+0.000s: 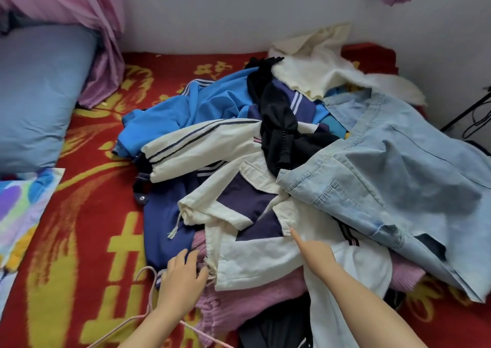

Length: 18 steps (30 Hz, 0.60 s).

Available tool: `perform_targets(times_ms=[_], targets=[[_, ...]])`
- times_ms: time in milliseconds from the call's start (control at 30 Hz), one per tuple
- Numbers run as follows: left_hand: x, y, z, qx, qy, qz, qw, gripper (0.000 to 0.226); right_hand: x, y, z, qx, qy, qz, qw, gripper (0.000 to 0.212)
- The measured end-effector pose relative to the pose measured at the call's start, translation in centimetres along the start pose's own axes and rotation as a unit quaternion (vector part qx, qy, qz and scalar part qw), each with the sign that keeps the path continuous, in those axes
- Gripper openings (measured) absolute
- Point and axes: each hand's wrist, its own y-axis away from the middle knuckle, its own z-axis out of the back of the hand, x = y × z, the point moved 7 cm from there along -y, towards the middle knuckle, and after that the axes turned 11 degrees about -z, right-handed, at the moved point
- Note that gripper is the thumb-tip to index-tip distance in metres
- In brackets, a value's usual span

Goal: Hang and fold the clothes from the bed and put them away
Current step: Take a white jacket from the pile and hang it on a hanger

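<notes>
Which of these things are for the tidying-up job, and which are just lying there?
For the job:
cream and navy jacket, light denim garment, blue jacket, pink sweater, black top, pink hanger.

Just lying about:
blue pillow, pink curtain, colourful cloth, black cables.

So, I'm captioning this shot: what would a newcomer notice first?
A tangled pile of clothes sprawls across the centre, a pale denim garment draped over its right side. Under it lies a red and yellow blanket. At the near edge, the left hand and right hand touch the pile.
</notes>
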Motion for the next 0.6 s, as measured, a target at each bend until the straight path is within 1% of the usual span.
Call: perform_targets(times_ms=[33,67,100,167,200,233,267,300,333,367,400,433,467,533,567,600], targets=[[-0.3,0.0,0.0,-0.006,0.001,-0.009,1.0,0.051,0.0,0.0,-0.5,0.028,0.003,0.001,1.0,0.057],[-0.6,0.2,0.1,-0.01,0.0,-0.016,1.0,0.05,-0.1,0.1,-0.5,0.039,0.017,-0.006,0.999,0.035],[-0.8,0.4,0.1,-0.014,-0.007,-0.024,1.0,0.051,-0.2,0.3,-0.1,0.03,0.022,-0.013,0.999,0.019],[-1.1,1.2,0.0,-0.009,-0.01,-0.032,0.999,0.061,-0.5,1.0,0.6,0.009,-0.017,-0.045,0.999,0.022],[-1.1,1.6,-0.1,-0.008,-0.009,-0.033,0.999,0.068,-0.6,1.5,1.2,-0.02,-0.053,-0.057,0.997,0.018],[-1.1,1.8,0.0,-0.02,-0.012,-0.037,0.999,0.067,-0.5,2.1,1.9,-0.073,-0.086,-0.061,0.992,0.019],[-1.5,2.4,0.4,-0.043,-0.025,-0.054,0.997,0.06,-0.3,3.2,3.0,-0.132,-0.098,-0.054,0.985,0.024],[-1.9,3.0,0.9,-0.073,-0.037,-0.08,0.993,0.054,-0.2,4.6,3.6,-0.168,-0.111,-0.053,0.978,0.023],[-2.2,3.5,1.0,-0.093,-0.045,-0.108,0.989,0.055,0.0,6.1,4.4,-0.201,-0.131,-0.045,0.97,0.02],[-2.5,4.1,0.5,-0.072,-0.049,-0.123,0.989,0.062,0.2,7.8,4.9,-0.223,-0.139,-0.034,0.964,0.019],[-2.3,4.6,-0.5,-0.032,-0.055,-0.129,0.99,0.073,0.5,9.3,4.9,-0.231,-0.138,-0.028,0.963,0.019],[-2.3,5.1,-1.4,0.012,-0.068,-0.132,0.989,0.084,0.8,10.8,5.2,-0.241,-0.145,-0.032,0.959,0.019],[-2.6,6.0,-1.7,0.037,-0.079,-0.147,0.985,0.095,1.1,12.5,5.4,-0.245,-0.151,-0.044,0.957,0.019],[-3.9,7.5,-1.7,0.039,-0.098,-0.191,0.976,0.11,2.3,15.7,5.3,-0.238,-0.17,-0.054,0.955,0.024],[-4.5,7.8,-1.7,0.04,-0.108,-0.205,0.972,0.115,3.3,16.8,5.4,-0.249,-0.173,-0.044,0.952,0.024],[-4.9,8.9,-1.8,0.047,-0.113,-0.216,0.969,0.119,4.5,19.0,5.8,-0.265,-0.18,-0.033,0.947,0.018]])
